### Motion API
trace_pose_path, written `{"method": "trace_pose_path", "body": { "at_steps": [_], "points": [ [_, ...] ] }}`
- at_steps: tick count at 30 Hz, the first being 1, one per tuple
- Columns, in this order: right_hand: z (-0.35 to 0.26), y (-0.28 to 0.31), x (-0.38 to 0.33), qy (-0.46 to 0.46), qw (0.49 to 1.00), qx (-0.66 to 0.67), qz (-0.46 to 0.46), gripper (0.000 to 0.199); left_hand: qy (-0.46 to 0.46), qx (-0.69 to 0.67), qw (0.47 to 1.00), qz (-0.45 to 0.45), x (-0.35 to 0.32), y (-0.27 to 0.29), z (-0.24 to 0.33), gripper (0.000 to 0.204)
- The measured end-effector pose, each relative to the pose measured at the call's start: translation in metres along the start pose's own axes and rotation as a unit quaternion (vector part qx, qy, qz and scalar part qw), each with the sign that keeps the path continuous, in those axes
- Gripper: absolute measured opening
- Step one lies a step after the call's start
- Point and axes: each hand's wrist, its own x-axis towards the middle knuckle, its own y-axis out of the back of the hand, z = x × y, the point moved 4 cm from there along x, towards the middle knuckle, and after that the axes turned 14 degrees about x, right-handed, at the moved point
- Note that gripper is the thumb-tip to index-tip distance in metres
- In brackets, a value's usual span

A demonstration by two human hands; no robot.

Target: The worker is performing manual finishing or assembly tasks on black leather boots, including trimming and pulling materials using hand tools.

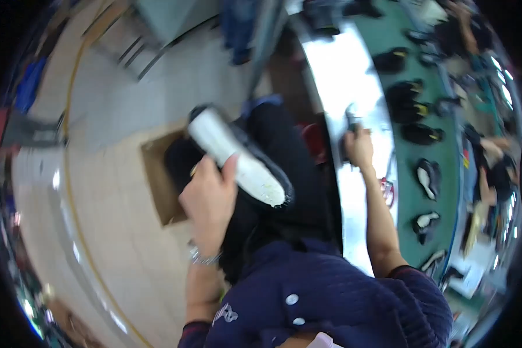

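On your right, a green bench point(408, 232) bears dark shoes point(421, 134), beyond a bright metal worktop point(354, 220). Your dark-trousered legs point(301, 168) partly block the cardboard box point(155, 180), hiding its contents. Your left hand point(209, 194) grips the white-soled shoe point(238, 155) above them; whether your right hand point(361, 148) holds the blurred dark item point(352, 119), I cannot tell.

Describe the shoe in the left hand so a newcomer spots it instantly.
Start at the person's black trousers. Over them, the bare left hand holds a black shoe, its long whitish sole facing the camera. Unlike the dark shoes on the green surface at right, it is hand-held.
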Motion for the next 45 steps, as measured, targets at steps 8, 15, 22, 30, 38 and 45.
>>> {"method": "trace_pose_path", "body": {
  "at_steps": [8, 15, 22, 30, 38, 45],
  "points": [
    [-0.045, 0.021, -0.019, -0.275, 0.795, 0.530, -0.109, 0.035, -0.320, -0.222, 0.906, -0.164, 0.129, -0.012, 0.038, 0.064],
    [-0.080, 0.054, -0.027, -0.181, 0.811, 0.525, -0.188, 0.041, -0.390, -0.260, 0.873, -0.137, 0.180, -0.036, 0.051, 0.025],
    [-0.176, 0.066, 0.005, -0.068, 0.786, 0.467, -0.399, 0.047, -0.281, -0.051, 0.958, 0.028, 0.165, -0.059, 0.028, 0.027],
    [-0.225, 0.079, 0.029, -0.064, 0.790, 0.384, -0.475, 0.064, -0.212, -0.233, 0.944, -0.098, 0.173, -0.045, 0.054, 0.033],
    [-0.228, 0.038, 0.015, -0.197, 0.590, 0.605, -0.497, 0.055, -0.290, -0.216, 0.932, 0.000, 0.161, -0.058, 0.045, 0.023],
    [-0.250, 0.009, 0.008, -0.066, 0.735, 0.567, -0.365, 0.038, -0.240, -0.247, 0.936, -0.075, 0.172, -0.064, 0.035, 0.027]
  ]
}}
